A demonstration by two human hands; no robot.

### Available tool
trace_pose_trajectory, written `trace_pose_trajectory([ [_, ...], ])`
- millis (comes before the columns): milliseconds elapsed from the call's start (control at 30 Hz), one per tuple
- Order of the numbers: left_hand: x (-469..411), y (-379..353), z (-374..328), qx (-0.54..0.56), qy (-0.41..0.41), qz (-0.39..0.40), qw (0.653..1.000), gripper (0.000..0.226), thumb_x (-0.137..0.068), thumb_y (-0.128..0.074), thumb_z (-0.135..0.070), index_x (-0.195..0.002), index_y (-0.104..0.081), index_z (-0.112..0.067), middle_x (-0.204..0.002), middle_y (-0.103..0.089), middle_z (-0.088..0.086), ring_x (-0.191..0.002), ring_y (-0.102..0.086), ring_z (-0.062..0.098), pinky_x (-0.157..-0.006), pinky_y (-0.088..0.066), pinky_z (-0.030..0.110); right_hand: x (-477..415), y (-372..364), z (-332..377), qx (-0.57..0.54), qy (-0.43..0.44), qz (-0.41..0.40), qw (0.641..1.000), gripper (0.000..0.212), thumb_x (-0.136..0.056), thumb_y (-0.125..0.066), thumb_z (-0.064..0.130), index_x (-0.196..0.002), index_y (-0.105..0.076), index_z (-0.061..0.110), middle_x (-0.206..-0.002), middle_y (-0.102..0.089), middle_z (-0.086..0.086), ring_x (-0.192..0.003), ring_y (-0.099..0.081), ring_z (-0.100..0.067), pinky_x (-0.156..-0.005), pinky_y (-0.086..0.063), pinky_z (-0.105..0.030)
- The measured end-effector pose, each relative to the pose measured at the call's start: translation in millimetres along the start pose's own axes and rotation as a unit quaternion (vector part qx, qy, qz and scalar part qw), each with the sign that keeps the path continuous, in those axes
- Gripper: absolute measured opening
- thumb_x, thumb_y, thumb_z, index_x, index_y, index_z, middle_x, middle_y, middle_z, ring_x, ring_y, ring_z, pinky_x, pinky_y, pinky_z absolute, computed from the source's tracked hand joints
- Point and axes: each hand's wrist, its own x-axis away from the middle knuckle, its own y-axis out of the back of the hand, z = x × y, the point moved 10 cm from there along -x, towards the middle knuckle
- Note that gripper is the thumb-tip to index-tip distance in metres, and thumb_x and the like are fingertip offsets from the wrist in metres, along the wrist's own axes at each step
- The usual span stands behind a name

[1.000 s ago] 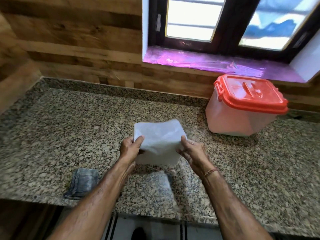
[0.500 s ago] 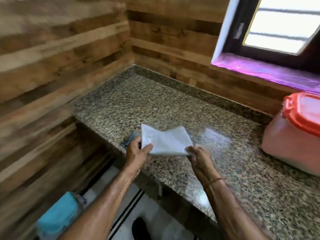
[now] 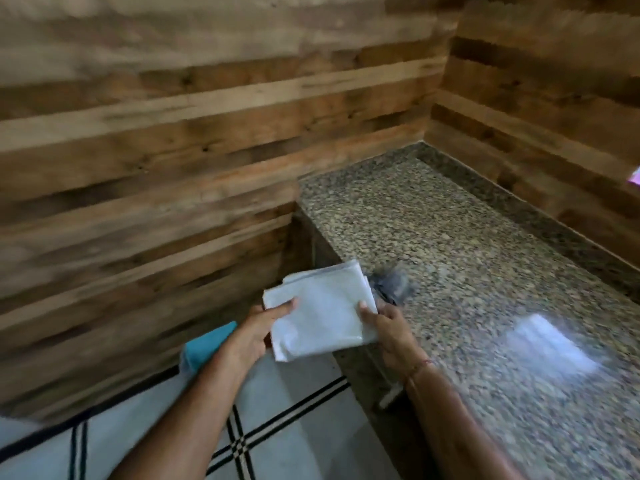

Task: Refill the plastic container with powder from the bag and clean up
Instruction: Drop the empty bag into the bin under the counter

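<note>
I count one folded bag (image 3: 322,310), one left hand (image 3: 249,336), one right hand (image 3: 388,329), one grey cloth (image 3: 391,285), and one blue thing (image 3: 207,344) at 8 o'clock.

The folded bag (image 3: 322,317) is plain white; the counter (image 3: 450,244) is speckled granite, tan and grey flecked with black; the wall (image 3: 173,133) runs in horizontal bands of light and dark brown wood; the floor (image 3: 287,441) is pale tile crossed by paired black lines; the cloth (image 3: 393,287) looks dull blue-grey; a low object (image 3: 207,344) is teal
</note>
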Motion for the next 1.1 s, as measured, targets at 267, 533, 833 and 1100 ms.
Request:
trace_pose_trajectory([
  [267, -8.1, 151.3, 6.2, 0.051, -0.023, -0.055, 0.997, 0.035, -0.079, -0.084, -0.006, -0.112, -0.074, -0.009, -0.112, -0.077, 0.013, -0.103, -0.075, 0.030, -0.094, -0.059, 0.045, -36.7, -145.2, -35.5, 0.121, 0.020, 0.002, 0.992, 0.037, -0.094, -0.072, 0.029, -0.105, -0.066, -0.006, -0.105, -0.071, -0.031, -0.085, -0.070, -0.042, -0.081, -0.060, -0.050],
  [533, -18.7, 319.6, 44.7, 0.110, 0.033, -0.262, 0.958, 0.041, -0.078, -0.088, -0.011, -0.115, -0.073, -0.007, -0.107, -0.076, 0.011, -0.089, -0.073, 0.026, -0.067, -0.060, 0.031, -89.0, -278.1, -112.5, 0.217, -0.056, 0.071, 0.972, 0.003, -0.093, -0.070, 0.008, -0.094, -0.068, 0.005, -0.093, -0.071, -0.014, -0.088, -0.065, -0.025, -0.074, -0.058, -0.034],
  [833, -84.5, 429.3, 111.7, 0.124, 0.054, -0.395, 0.909, 0.063, -0.077, -0.089, -0.023, -0.132, -0.063, -0.008, -0.125, -0.067, 0.005, -0.106, -0.065, 0.027, -0.082, -0.057, 0.037, -186.7, -348.1, -262.7, 0.347, -0.138, 0.089, 0.924, 0.037, -0.085, -0.081, 0.035, -0.111, -0.065, 0.016, -0.114, -0.065, -0.005, -0.108, -0.063, -0.025, -0.101, -0.054, -0.046],
  [1100, -199.8, 515.9, 239.9, 0.208, 0.087, -0.431, 0.874, 0.055, -0.081, -0.086, -0.020, -0.130, -0.062, -0.009, -0.123, -0.067, 0.007, -0.106, -0.065, 0.028, -0.089, -0.057, 0.043, -257.3, -376.8, -498.6, 0.363, -0.317, 0.120, 0.868, 0.095, -0.084, -0.082, 0.043, -0.155, -0.032, 0.005, -0.160, -0.037, -0.016, -0.144, -0.042, -0.032, -0.116, -0.036, -0.043],
])
